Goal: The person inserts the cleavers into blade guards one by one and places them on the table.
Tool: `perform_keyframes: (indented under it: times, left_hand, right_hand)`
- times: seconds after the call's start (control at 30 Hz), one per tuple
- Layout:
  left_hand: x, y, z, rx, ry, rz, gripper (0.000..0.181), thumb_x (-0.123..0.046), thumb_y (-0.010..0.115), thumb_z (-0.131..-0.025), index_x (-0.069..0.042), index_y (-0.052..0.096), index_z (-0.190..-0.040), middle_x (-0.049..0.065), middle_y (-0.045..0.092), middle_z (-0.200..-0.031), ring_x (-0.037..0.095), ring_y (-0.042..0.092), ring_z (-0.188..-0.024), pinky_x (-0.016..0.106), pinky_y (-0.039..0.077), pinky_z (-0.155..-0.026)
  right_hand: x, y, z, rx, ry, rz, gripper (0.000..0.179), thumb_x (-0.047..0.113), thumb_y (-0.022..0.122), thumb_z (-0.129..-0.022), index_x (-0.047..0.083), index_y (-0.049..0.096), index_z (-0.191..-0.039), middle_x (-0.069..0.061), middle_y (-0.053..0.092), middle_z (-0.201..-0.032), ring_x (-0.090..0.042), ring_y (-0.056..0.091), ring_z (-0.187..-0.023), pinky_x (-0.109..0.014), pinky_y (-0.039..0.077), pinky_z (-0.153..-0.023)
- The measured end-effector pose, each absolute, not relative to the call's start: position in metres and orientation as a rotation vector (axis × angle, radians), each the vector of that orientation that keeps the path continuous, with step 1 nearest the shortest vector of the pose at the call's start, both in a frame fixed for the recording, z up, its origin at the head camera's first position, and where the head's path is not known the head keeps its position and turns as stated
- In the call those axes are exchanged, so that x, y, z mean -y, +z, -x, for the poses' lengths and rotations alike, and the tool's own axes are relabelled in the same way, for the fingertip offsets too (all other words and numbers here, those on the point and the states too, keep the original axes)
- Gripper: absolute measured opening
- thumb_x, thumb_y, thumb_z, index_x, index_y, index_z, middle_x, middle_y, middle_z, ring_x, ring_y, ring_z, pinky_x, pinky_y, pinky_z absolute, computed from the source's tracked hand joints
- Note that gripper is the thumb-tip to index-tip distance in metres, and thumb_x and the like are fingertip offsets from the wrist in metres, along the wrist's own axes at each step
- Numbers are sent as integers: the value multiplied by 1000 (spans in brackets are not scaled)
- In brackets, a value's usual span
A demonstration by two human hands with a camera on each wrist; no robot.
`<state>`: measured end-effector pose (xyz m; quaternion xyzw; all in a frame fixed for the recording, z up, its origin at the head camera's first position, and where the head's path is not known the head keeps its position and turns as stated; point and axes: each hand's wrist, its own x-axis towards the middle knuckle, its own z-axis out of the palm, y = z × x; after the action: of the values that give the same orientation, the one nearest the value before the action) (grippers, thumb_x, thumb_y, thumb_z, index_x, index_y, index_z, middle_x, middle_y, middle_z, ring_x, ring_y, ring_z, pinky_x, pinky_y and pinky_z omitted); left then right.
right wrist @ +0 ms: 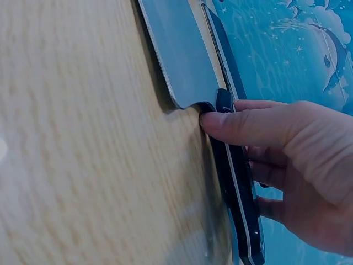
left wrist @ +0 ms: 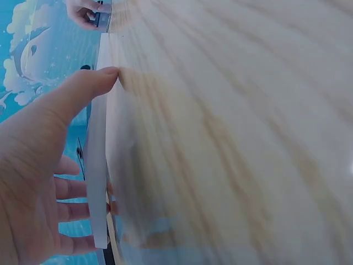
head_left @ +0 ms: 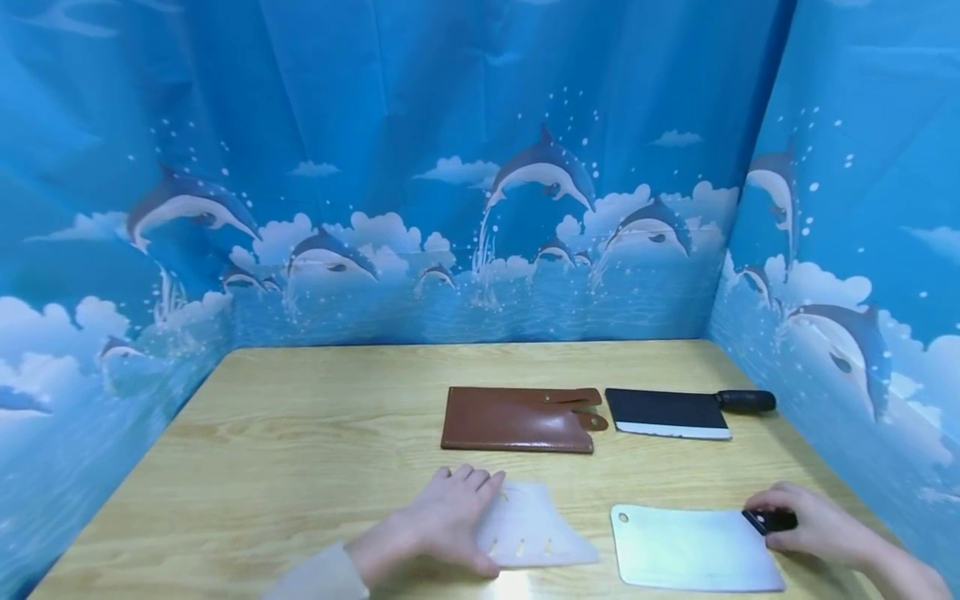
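Note:
My left hand spans a white, translucent plastic blade guard with small slots along its edges. In the left wrist view the thumb lies on one edge of the guard, and the fingers reach its other edge. Off to the right, my right hand holds a silver cleaver by its black handle. Its broad blade lies low over the table, pointing left toward the guard. Seen from the right wrist, the thumb presses the near side of the handle, with fingers behind it.
A brown leather knife sheath with two snap straps lies behind the guard. Right of it rests a second cleaver, dark-bladed with a black handle. The wooden table meets blue dolphin-printed curtains at the back and sides.

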<state>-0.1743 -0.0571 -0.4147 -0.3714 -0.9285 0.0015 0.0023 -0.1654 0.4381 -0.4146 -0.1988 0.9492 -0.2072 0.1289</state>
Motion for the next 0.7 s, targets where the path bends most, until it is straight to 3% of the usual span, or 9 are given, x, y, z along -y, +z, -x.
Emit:
perform_keyframes:
  times: [0.2, 0.47, 0.7]
  left_hand:
    - [70, -414, 175, 2885, -112, 1130, 109, -69, 68, -58, -6, 36, -141, 5, 50, -127, 22, 46, -114, 49, 39, -91]
    - [80, -405, 182, 2777, -158, 1065, 110, -69, 68, -59, -4, 35, -141, 8, 50, -128, 23, 46, -113, 48, 41, -89]
    - [84, -398, 185, 2741, -200, 1050, 111, -65, 71, -57, -6, 32, -143, 7, 48, -129, 23, 45, -113, 45, 40, -91]
  right_hand:
    - [-435, -413, 167, -2749, -571, 518, 34, 24, 71, -79, 3, 65, -106, -5, 56, -99, -4, 51, -80, -26, 44, -64]
    - [-438, -411, 167, -2729, -593, 589, 32, 25, 69, -81, 4, 65, -104, -5, 58, -99, 2, 50, -82, -25, 45, -64]
    - [-436, -407, 165, -2652, -740, 611, 30, 16, 67, -83, -4, 62, -105, -7, 62, -98, 5, 52, -85, -23, 46, -65]
